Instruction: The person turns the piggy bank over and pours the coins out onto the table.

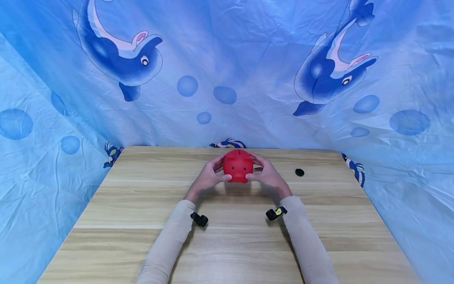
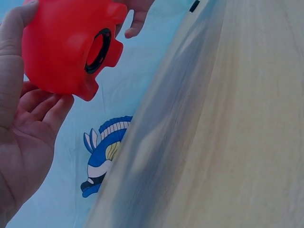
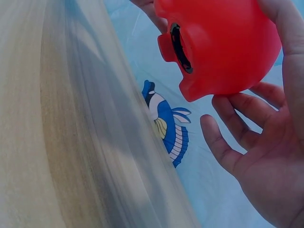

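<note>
A red piggy bank is held up over the far part of the table, its face toward me and the coin slot on top. My left hand grips its left side, thumb at the front and fingers behind. On the other side my right hand holds it likewise, the little finger standing off in the right wrist view. From below, both wrist views show stubby feet and a round black-rimmed opening in the belly. A small black disc lies on the table to the right of my right hand.
The wood-grain table reaches back to a blue curtain printed with dolphins and bubbles. More curtain hangs along the left and right sides. Each sleeved forearm wears a small black wrist camera.
</note>
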Demonstrator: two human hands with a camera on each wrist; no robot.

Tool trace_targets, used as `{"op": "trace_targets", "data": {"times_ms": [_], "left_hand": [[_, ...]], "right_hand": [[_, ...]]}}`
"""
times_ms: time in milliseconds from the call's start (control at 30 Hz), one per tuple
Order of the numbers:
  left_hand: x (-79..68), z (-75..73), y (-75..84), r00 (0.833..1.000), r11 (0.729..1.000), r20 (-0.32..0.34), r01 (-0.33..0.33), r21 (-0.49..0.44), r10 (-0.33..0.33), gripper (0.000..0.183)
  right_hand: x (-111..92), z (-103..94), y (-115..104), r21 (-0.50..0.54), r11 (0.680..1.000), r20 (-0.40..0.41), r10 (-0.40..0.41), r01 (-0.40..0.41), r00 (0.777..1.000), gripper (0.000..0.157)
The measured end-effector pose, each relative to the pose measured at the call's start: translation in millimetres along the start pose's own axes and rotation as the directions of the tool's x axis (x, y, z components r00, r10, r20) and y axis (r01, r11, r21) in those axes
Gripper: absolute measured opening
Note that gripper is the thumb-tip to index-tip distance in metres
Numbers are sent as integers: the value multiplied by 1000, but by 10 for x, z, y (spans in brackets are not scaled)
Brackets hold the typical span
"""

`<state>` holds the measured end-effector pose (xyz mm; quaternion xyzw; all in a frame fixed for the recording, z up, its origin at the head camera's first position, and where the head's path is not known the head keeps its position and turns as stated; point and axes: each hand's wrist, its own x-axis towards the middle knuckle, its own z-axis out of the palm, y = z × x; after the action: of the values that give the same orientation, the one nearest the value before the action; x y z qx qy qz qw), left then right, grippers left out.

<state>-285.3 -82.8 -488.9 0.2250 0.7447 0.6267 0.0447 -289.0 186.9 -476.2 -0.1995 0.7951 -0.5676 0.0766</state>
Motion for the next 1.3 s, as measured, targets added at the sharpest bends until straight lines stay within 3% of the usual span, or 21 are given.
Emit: {"op": "trace_targets", "data": {"times_ms": [367, 700, 833, 1000, 1300], "left_hand": [[-33, -12, -6, 1000, 1000, 17, -16, -18, 17, 87], [-69, -58, 124, 994, 997, 96, -50, 65, 44, 101], [-99, -88, 226, 988, 993, 125, -100, 70, 91, 103], [-117, -111, 301, 981, 984, 135, -155, 89, 143, 105], [-116, -86, 96, 991, 980, 121, -77, 183, 55, 105]], "right_hand": [[-45, -9, -54, -28, 999, 0, -28, 28, 1000, 88], [-95, -25, -61, -100, 979, 20, -174, 176, 984, 98], [-138, -28, -212, -220, 949, 21, -227, 226, 974, 102], [-215, 0, -386, -366, 907, -7, -228, 209, 974, 107], [-148, 71, -155, -371, 900, 30, -233, 227, 972, 103]]}}
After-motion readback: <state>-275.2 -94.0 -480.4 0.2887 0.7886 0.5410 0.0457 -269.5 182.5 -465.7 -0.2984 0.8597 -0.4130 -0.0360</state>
